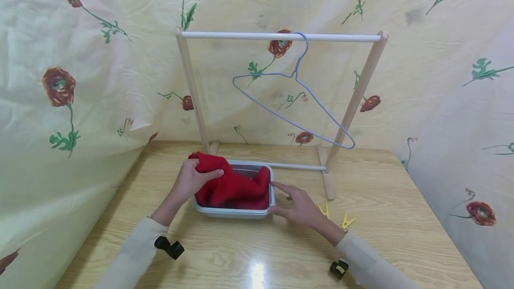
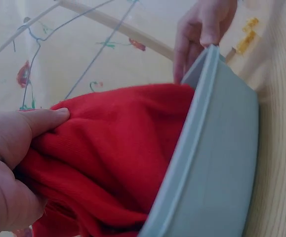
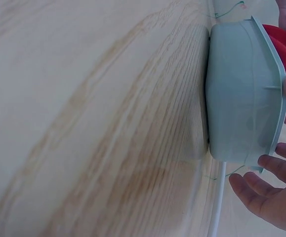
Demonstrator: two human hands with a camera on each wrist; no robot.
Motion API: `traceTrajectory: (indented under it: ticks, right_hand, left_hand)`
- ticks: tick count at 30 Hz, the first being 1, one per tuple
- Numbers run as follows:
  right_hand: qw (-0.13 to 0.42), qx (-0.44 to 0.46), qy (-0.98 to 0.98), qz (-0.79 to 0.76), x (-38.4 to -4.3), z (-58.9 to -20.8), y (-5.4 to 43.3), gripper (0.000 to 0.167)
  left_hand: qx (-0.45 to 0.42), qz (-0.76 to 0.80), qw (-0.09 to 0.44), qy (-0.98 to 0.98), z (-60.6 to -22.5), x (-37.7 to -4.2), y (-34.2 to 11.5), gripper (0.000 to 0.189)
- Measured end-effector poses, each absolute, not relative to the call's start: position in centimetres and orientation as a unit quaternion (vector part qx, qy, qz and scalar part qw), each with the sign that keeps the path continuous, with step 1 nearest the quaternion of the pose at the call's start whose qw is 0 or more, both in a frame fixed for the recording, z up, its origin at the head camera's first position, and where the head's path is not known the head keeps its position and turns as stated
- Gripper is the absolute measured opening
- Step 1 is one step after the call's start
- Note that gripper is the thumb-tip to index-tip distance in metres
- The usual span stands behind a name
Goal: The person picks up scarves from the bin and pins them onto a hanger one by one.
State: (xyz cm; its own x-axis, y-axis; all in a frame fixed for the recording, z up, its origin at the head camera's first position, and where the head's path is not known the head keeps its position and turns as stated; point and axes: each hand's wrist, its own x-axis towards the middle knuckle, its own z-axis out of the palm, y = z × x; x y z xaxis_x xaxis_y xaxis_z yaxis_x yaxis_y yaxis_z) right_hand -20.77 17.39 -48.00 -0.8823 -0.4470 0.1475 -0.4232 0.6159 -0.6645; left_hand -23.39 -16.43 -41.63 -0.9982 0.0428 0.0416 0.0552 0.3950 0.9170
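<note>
On the desk [image 1: 225,253], the red cloth [image 1: 237,188] lies partly in a basin [image 1: 234,212]. Fingers of the left hand [image 1: 190,179] grasp its raised end; the right hand [image 1: 296,205] touches the rim, fingers extended. Controlled handling should require a steady basin and folds kept clear of its edge.

red cloth [image 1: 237,191] partly hidden, clips [image 2: 245,42] blurred

The head view looks forward and down; both wrist views, nearer, share the tub [image 2: 219,143].

Matt cloth [image 1: 238,191], smooth plastic tub [image 1: 234,212]
</note>
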Motion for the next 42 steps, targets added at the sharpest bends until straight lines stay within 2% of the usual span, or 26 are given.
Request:
traceTrajectory:
  ticks: [4,16,34,42]
  right_hand:
    - [0.020,-0.241,0.897,-0.371,-20.7,-47.9,17.4,0.078]
    - [0.022,-0.231,0.900,-0.368,-20.7,-48.1,17.4,0.080]
    - [0.022,-0.245,0.890,-0.384,-20.9,-47.8,17.3,0.081]
    - [0.023,-0.235,0.895,-0.379,-20.9,-48.0,17.3,0.081]
  left_hand:
    - [-0.024,-0.569,0.020,-0.822,-41.0,-23.3,-16.2,0.041]
    - [0.009,-0.629,0.025,-0.777,-39.3,-22.9,-15.7,0.057]
    - [-0.020,-0.652,0.079,-0.754,-36.1,-24.0,-14.6,0.047]
    - [-0.003,-0.647,0.074,-0.759,-34.6,-24.1,-14.5,0.056]
